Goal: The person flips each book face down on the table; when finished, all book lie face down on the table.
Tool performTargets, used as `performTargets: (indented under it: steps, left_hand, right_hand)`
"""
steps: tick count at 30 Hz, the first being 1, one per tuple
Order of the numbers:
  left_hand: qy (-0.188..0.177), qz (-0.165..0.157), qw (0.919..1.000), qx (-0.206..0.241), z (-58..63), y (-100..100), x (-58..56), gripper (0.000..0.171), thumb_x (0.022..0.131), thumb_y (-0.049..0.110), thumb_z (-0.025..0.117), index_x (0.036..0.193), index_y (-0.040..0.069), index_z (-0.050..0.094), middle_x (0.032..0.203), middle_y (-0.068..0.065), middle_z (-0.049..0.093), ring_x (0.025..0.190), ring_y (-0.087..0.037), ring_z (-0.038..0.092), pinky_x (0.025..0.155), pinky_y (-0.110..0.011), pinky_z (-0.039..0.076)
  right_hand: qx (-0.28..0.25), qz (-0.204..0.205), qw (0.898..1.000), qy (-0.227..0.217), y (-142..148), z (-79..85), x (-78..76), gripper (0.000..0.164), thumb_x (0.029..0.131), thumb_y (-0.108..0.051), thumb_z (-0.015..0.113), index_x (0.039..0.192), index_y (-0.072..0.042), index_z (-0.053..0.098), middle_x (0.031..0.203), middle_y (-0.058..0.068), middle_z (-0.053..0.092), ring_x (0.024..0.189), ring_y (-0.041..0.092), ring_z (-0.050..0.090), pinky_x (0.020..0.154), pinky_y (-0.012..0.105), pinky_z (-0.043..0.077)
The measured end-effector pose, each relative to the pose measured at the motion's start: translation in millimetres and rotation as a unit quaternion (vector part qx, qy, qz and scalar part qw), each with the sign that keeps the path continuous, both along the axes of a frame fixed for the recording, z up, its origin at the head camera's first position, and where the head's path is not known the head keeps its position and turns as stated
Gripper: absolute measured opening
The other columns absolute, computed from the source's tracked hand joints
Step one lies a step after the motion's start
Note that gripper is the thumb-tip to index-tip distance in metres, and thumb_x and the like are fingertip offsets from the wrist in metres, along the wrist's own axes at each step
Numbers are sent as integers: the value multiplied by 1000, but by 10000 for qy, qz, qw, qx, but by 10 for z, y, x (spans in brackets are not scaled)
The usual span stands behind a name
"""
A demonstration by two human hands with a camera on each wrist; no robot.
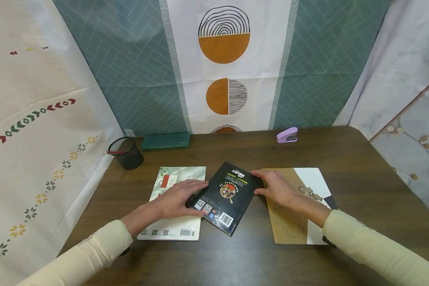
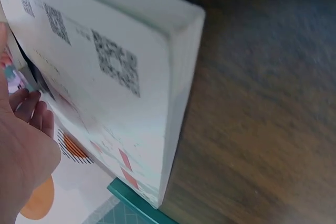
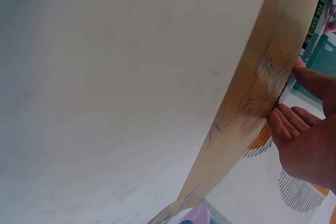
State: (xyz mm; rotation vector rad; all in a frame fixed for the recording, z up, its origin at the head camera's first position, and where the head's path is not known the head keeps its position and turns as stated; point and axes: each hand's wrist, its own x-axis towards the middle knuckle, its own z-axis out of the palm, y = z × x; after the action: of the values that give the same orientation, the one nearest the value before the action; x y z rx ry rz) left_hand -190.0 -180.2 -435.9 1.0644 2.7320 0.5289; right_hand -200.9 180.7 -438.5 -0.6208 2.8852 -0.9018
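A black book (image 1: 230, 210) with a round food picture, QR codes and a barcode on its cover lies slanted in the middle of the table. My left hand (image 1: 178, 200) grips its near left corner, thumb and fingers spread to either side. At the far right corner, my right hand (image 1: 279, 190) holds it between thumb and fingers. Under the left hand is a pale magazine (image 1: 175, 228), partly overlapped by the black book. The right hand and forearm pass over a brown-and-white book (image 1: 289, 228). In the right wrist view, the fingertips (image 3: 278, 116) meet the black book's edge.
A black mesh pen holder (image 1: 130, 157) with a red pen stands at the back left. Beside it lies a green case (image 1: 166, 141). A purple stapler (image 1: 287, 135) sits near the table's back edge, and a patterned curtain (image 1: 232, 71) hangs behind.
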Motion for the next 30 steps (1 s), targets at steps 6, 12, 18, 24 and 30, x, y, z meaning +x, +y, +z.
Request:
performTargets:
  steps: [6, 12, 18, 24, 30]
  left_hand:
    - [75, 115, 9999, -104, 9, 33, 40, 96, 85, 73, 76, 160, 21, 50, 164, -1, 45, 151, -27, 40, 117, -60, 39]
    - [150, -16, 9996, -245, 4, 51, 25, 97, 88, 73, 73, 163, 18, 45, 169, -1, 40, 155, -27, 35, 122, -58, 33]
    - [228, -61, 9993, -282, 2, 76, 56, 96, 87, 73, 74, 162, 18, 47, 166, -2, 43, 154, -27, 37, 121, -56, 36]
    - [86, -202, 9993, -315, 33, 64, 45, 98, 86, 70, 78, 162, 17, 46, 168, -2, 40, 156, -26, 32, 123, -57, 32]
    - [162, -356, 9984, -415, 28, 85, 61, 101, 85, 70, 78, 163, 14, 45, 170, -3, 37, 158, -24, 28, 125, -54, 30]
  right_hand:
    - [54, -54, 9999, -88, -21, 13, -13, 67, 89, -3, 85, 149, 4, 57, 144, 25, 62, 122, 40, 66, 105, 55, 53]
    - [102, -42, 9998, -136, -12, 13, 6, 70, 88, -6, 88, 150, 3, 56, 141, 24, 64, 115, 36, 66, 103, 54, 55]
    - [139, -107, 9997, -174, -33, 13, -5, 69, 89, -6, 87, 150, 2, 56, 143, 24, 64, 117, 36, 66, 104, 54, 54]
    - [160, -55, 9997, -167, -45, 13, -25, 71, 88, -7, 88, 150, 3, 56, 142, 25, 64, 114, 35, 66, 103, 54, 55]
    - [136, 13, 9994, -313, -52, 49, -45, 74, 88, -6, 88, 152, 4, 54, 145, 25, 62, 121, 37, 65, 107, 55, 51]
